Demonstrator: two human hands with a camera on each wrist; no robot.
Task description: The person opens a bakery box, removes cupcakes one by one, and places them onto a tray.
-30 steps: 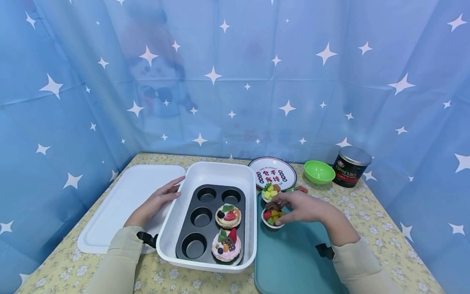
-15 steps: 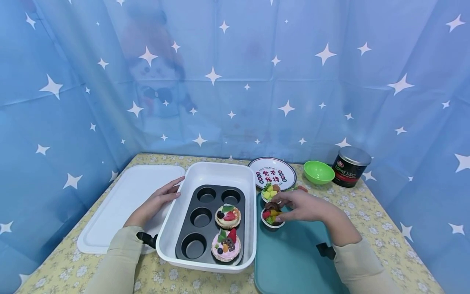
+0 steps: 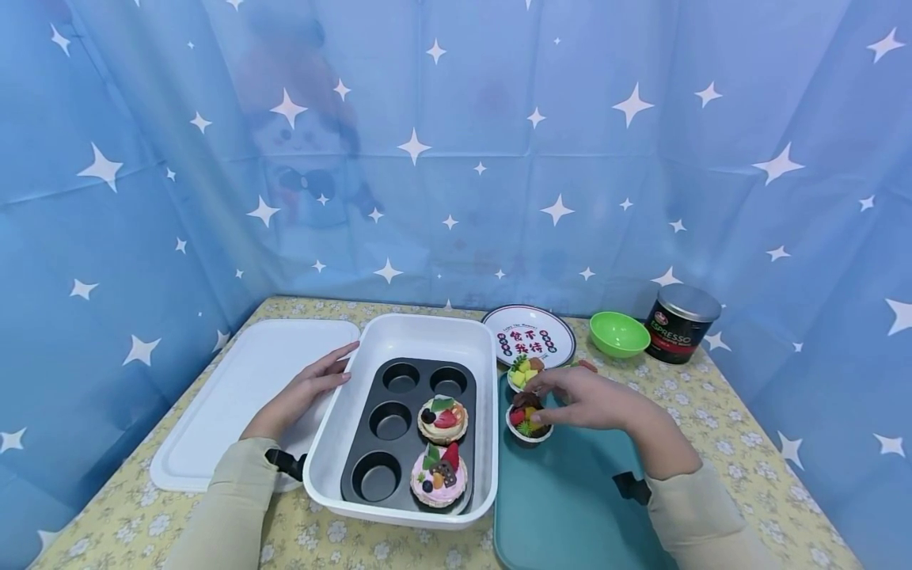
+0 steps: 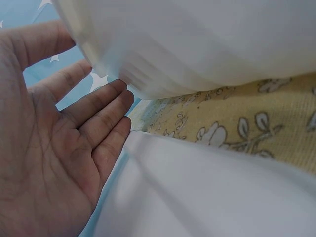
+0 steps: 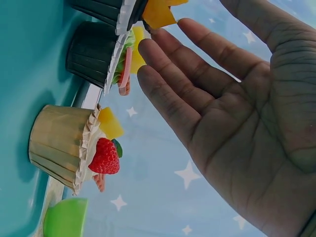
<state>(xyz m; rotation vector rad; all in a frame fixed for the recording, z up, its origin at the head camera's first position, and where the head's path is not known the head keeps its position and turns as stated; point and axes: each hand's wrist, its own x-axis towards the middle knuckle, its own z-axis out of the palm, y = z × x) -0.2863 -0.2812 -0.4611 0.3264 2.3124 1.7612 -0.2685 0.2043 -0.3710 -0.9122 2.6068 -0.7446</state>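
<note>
The dark cupcake [image 3: 526, 430] is seen, in the head view, near the back left corner of the teal tray [image 3: 570, 499], partly covered by the right hand [image 3: 587, 400]. The white box [image 3: 420, 336], holding a muffin pan [image 3: 366, 447], is set along the tray's left edge; at its left wall the left hand [image 3: 313, 388] is placed. In the left wrist view, this hand's fingers are held nearly straight, with nothing gripped. In the right wrist view, the fingers are extended loosely beside the dark cupcake's orange topping [image 5: 160, 14]; nothing is grasped, and contact cannot be told. Nearby, a beige cupcake [image 5: 59, 143] is shown.
</note>
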